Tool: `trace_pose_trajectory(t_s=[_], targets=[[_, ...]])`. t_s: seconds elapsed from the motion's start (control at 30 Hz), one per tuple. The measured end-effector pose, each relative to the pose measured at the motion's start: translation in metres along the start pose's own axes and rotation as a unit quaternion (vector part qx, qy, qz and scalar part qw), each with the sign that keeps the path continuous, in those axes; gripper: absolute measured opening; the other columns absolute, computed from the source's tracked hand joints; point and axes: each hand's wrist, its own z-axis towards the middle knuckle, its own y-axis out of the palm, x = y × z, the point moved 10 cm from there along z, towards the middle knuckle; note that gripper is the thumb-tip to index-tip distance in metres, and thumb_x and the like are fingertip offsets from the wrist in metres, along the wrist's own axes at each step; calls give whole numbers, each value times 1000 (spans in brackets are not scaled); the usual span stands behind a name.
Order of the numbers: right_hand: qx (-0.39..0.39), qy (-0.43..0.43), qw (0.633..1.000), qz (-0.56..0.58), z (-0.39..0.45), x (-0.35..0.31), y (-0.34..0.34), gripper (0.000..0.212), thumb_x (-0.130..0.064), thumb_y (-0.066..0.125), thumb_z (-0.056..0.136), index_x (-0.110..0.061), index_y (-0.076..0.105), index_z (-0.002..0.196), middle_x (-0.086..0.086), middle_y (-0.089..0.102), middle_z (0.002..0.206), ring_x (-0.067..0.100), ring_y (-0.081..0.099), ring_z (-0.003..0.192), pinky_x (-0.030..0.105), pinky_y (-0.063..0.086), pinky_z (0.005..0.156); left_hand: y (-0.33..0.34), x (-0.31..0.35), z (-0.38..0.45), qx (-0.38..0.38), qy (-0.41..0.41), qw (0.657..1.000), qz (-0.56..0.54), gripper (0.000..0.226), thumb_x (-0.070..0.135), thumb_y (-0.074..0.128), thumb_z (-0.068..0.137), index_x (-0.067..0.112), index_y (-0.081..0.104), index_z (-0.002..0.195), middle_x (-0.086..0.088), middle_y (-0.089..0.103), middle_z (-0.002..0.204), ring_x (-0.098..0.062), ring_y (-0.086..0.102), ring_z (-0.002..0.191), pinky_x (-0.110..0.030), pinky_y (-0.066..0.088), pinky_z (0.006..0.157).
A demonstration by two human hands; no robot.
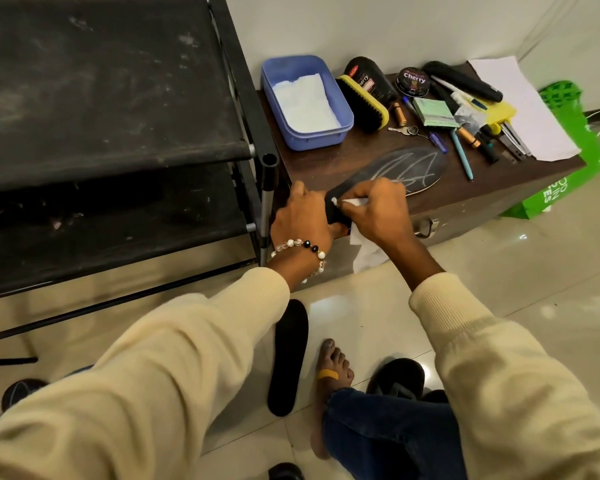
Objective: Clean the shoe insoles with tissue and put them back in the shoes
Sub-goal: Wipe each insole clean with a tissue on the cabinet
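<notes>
The left hand (302,220) is gripping the heel end of a dark oval insole with pale scribbled markings (409,168) lying on the brown wooden chest (326,161), while the right hand (374,209) is pinching a crumpled white tissue (364,251) against it, fingers curled together over the heel.

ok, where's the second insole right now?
Head view: the second insole lies flat on the floor tiles, lower centre, just left of the person's bare foot and below the left hand.
</notes>
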Motion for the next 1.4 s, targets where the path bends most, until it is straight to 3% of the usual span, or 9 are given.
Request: trace_pose_trajectory(t_s=[0.07, 0.23, 0.47, 0.57, 0.8, 1.0, 1.1, 1.2, 1.4], targets=[[-10, -5, 1000, 3, -2, -2, 1, 13, -15, 68, 83, -7, 77, 88, 8, 74, 87, 21, 65, 77, 37, 48, 81, 0, 0, 0, 0, 0, 1000, 0, 54, 46, 74, 76, 22, 59, 121, -5, 44, 127, -31, 57, 103, -34, 45, 72], [53, 113, 992, -18, -1, 40, -20, 18, -18, 65, 88, -7, 74, 98, 9, 72, 96, 17, 64, 86, 24, 46, 80, 0, 0, 0, 0, 0, 1000, 13, 60, 46, 74, 77, 23, 55, 129, -5, 41, 131, -32, 55, 109, -35, 44, 76], [-6, 34, 999, -4, -10, 8, -3, 13, -16, 68, 84, -9, 77, 91, 6, 74, 90, 17, 66, 82, 30, 50, 82, 0, 1, 1, -1, 0, 1000, 9, 58, 49, 74, 76, 23, 58, 125, -5, 42, 129, -31, 56, 106, -34, 43, 73], [41, 112, 993, -8, -11, 37, -22, 15, -17, 66, 87, -9, 75, 96, 6, 72, 95, 10, 60, 83, 12, 37, 76, 1, 1, 1, -5, -1, 1000, 22, 61, 47, 73, 78, 22, 54, 131, -6, 40, 134, -31, 54, 110, -33, 42, 74], [-21, 28, 999, 19, -16, 9, -1, 10, -14, 70, 82, -10, 77, 86, 6, 74, 84, 13, 62, 75, 32, 52, 76, -1, 3, 0, 5, 2, 1000, 26, 59, 51, 72, 77, 20, 58, 125, -5, 43, 129, -30, 57, 103, -31, 39, 67], [48, 116, 992, -8, -14, 42, -29, 14, -18, 68, 85, -7, 75, 90, 9, 72, 90, 18, 64, 84, 29, 50, 83, 0, 2, 1, 4, -2, 1000, 28, 59, 47, 73, 78, 19, 56, 127, -5, 42, 132, -31, 56, 106, -32, 41, 70], [2, 75, 997, -4, -16, 25, -15, 11, -15, 69, 83, -9, 77, 89, 6, 72, 89, 13, 61, 81, 31, 51, 83, 0, 3, 0, 5, -1, 1000, 29, 59, 48, 73, 77, 19, 57, 125, -5, 42, 132, -31, 57, 105, -32, 41, 69], [-41, 52, 998, 6, -17, 16, -5, 11, -13, 70, 83, -10, 77, 90, 3, 72, 89, 7, 56, 78, 25, 49, 77, -1, 3, 0, 6, -4, 999, 31, 58, 48, 73, 77, 18, 58, 125, -6, 42, 132, -32, 57, 105, -33, 44, 71], [20, 114, 992, -45, -14, 42, -26, 15, -19, 65, 88, -9, 75, 94, 6, 70, 94, 9, 53, 85, 9, 33, 79, 0, 3, 0, 0, 0, 999, 33, 58, 47, 73, 78, 19, 57, 127, -5, 41, 133, -32, 56, 107, -32, 40, 70]])
